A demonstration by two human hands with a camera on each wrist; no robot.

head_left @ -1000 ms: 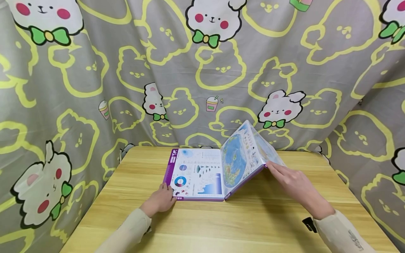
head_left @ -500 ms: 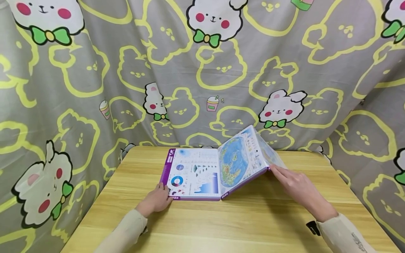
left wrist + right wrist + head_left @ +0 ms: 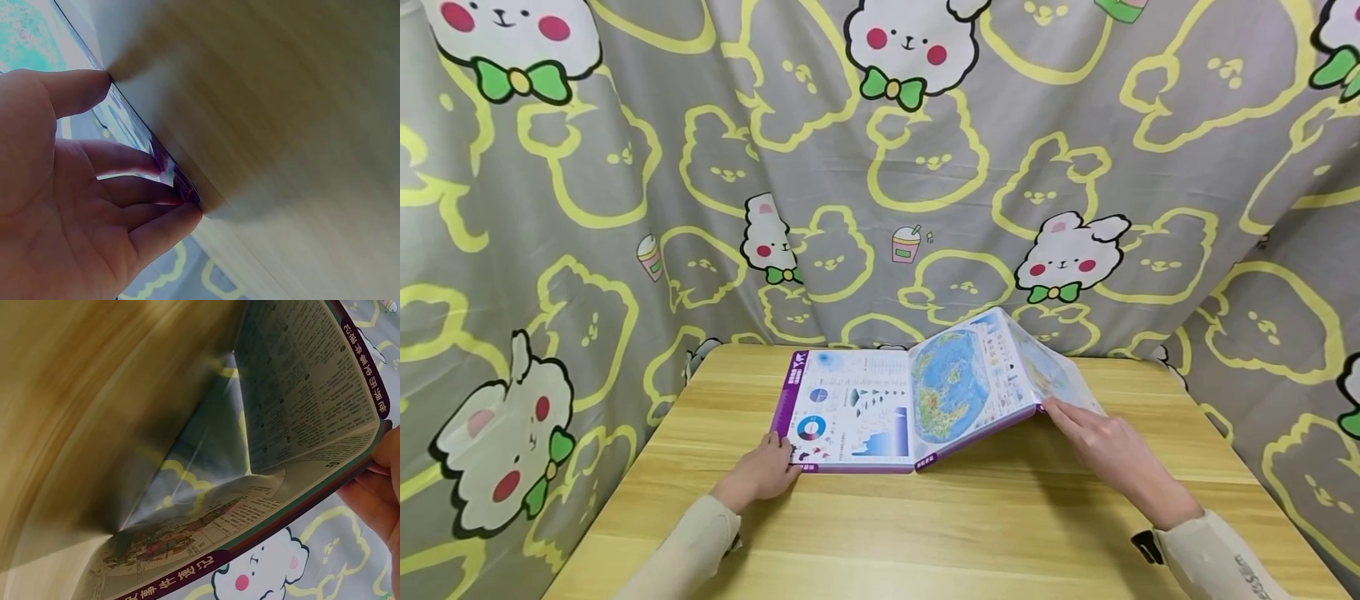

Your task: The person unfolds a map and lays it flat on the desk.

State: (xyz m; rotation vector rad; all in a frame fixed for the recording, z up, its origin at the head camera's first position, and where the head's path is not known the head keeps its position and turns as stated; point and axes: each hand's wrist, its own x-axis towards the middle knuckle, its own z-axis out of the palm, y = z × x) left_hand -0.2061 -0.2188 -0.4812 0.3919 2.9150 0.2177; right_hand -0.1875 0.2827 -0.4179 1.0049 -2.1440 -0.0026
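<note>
A folding map [image 3: 859,417] with purple edging lies partly unfolded on the wooden table. Its left section, printed with charts, lies flat; the world-map section [image 3: 958,379] rises to a ridge, and another panel slopes down behind it to the right. My left hand [image 3: 760,468] holds the near left corner; in the left wrist view, its thumb and bent fingers sit along the edge. My right hand [image 3: 1105,442] pinches the raised fold's near edge. Text-covered undersides [image 3: 300,387] of the panels show in the right wrist view, forming a hollow above the table.
The wooden table [image 3: 850,542] reaches back to a grey curtain [image 3: 820,167] with yellow outlines and white rabbits. The curtain also hangs along both sides. A black strap [image 3: 1146,547] shows at the right cuff.
The map's left section has slid left with my left hand. The raised fold has sunk lower and spread to the right, and my right hand has moved slightly right and down with it.
</note>
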